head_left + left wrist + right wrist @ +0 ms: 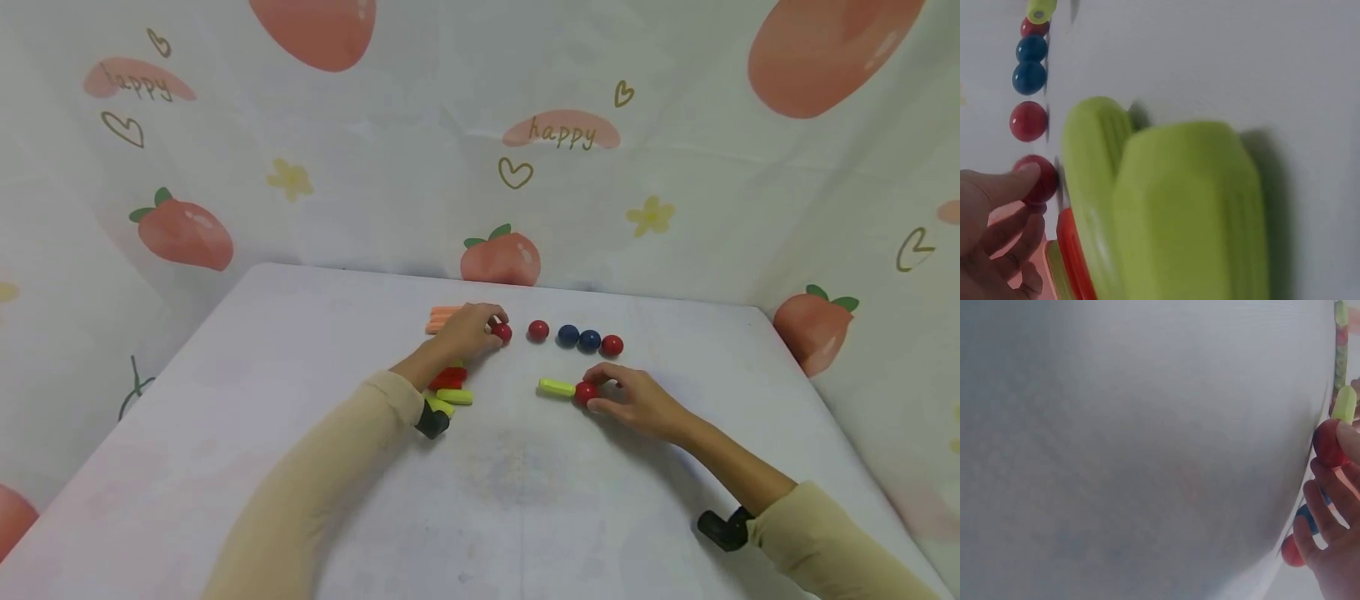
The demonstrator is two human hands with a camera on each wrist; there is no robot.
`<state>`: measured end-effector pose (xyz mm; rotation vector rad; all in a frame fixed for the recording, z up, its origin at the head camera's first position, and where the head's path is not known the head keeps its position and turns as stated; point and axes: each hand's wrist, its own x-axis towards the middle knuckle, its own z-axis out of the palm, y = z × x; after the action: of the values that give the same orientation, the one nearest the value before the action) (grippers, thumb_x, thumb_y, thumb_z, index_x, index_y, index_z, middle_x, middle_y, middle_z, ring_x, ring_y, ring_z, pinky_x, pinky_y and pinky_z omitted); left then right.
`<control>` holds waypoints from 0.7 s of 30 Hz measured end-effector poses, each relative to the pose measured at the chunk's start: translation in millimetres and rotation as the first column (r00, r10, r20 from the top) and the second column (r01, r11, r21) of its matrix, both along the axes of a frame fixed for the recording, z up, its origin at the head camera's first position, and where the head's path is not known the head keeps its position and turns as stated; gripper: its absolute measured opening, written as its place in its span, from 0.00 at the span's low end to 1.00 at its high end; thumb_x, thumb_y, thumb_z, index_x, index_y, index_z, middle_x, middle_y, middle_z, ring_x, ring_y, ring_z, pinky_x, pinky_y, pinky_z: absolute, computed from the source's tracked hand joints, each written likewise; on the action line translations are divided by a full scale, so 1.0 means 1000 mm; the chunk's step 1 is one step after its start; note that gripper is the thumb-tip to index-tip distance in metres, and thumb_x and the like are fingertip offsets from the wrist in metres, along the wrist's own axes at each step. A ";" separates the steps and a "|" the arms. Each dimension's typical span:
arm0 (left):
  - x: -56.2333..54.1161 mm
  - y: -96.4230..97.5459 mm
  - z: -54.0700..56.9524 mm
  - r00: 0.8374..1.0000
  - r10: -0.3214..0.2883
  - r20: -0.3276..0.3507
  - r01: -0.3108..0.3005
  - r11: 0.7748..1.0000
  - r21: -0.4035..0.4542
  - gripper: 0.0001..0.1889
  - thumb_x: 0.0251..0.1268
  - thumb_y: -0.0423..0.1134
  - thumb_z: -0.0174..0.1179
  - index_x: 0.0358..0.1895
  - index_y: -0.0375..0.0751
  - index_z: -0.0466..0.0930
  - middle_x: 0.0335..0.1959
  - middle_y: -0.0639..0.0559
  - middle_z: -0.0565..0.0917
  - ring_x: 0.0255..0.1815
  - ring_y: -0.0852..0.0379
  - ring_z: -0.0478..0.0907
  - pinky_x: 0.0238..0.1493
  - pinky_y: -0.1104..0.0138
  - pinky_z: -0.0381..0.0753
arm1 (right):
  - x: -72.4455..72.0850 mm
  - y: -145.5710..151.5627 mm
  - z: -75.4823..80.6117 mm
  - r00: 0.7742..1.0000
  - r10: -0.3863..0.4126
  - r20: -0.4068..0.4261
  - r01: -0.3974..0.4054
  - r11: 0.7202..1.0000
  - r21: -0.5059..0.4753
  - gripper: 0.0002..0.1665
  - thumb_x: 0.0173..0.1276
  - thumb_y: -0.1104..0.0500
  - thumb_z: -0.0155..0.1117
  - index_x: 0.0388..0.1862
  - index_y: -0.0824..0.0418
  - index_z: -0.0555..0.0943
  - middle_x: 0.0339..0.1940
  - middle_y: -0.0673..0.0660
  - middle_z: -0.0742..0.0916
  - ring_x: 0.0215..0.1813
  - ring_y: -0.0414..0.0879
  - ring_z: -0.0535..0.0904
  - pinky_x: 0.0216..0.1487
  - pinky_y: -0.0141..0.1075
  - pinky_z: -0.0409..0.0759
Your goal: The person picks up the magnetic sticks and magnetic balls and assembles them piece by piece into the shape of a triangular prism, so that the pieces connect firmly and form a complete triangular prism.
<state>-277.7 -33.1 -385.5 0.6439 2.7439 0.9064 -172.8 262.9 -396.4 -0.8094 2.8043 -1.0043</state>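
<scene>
A red ball [502, 333] sits between the thumb and fingers of my left hand [468, 332], at the left end of a row of balls. In the left wrist view the thumb lies across that ball [1041, 181]. My right hand [637, 402] pinches a second red ball [586, 393], nearer to me. A yellow-green stick [557, 387] meets this ball end-on, pointing left. Seen from the right wrist, the thumb and index finger grip the ball [1330, 444] with the stick just beyond it.
Behind the hands, a red ball [538, 331], two blue balls [568, 336] and another red ball [612, 345] stand in a row. Orange sticks [438, 319], red pieces [448, 379] and yellow-green pieces [454, 397] lie around my left forearm. A printed cloth [420, 167] hangs behind the white table [517, 517].
</scene>
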 end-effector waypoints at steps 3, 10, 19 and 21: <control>0.002 -0.002 -0.001 0.999 -0.053 -0.013 0.053 0.999 0.002 0.17 0.65 0.37 0.66 0.57 0.44 0.81 0.47 0.51 0.83 0.50 0.55 0.76 0.51 0.64 0.78 | 0.000 0.000 0.001 1.000 -0.004 0.002 0.004 1.000 0.008 0.19 0.64 0.62 0.72 0.53 0.63 0.80 0.47 0.54 0.87 0.52 0.53 0.82 0.55 0.55 0.79; 0.016 -0.004 -0.001 0.988 -0.152 0.020 0.151 0.988 0.032 0.20 0.64 0.39 0.68 0.59 0.41 0.82 0.48 0.52 0.85 0.49 0.56 0.77 0.53 0.66 0.78 | 0.001 0.000 0.002 1.000 -0.022 0.011 0.022 1.000 0.017 0.19 0.64 0.62 0.72 0.53 0.64 0.80 0.46 0.54 0.87 0.52 0.53 0.82 0.58 0.56 0.78; 0.031 0.001 -0.005 0.961 -0.273 0.050 0.270 0.961 0.062 0.20 0.65 0.38 0.68 0.59 0.40 0.82 0.50 0.51 0.86 0.52 0.59 0.79 0.57 0.66 0.77 | 0.000 -0.001 0.003 1.000 -0.025 0.014 0.025 0.999 0.026 0.20 0.64 0.60 0.72 0.53 0.64 0.80 0.47 0.55 0.87 0.52 0.53 0.82 0.58 0.57 0.77; 0.033 0.004 -0.005 0.954 -0.295 0.060 0.291 0.954 0.073 0.20 0.64 0.37 0.68 0.59 0.40 0.82 0.50 0.51 0.86 0.52 0.59 0.79 0.57 0.67 0.77 | 0.000 -0.002 0.003 1.000 -0.026 0.012 0.026 0.999 0.032 0.20 0.64 0.60 0.72 0.53 0.64 0.80 0.47 0.54 0.87 0.52 0.53 0.82 0.57 0.56 0.78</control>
<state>-244.4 -29.4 -390.4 0.9793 2.4764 0.9271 -172.9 261.0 -393.9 -0.7619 2.8197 -0.9623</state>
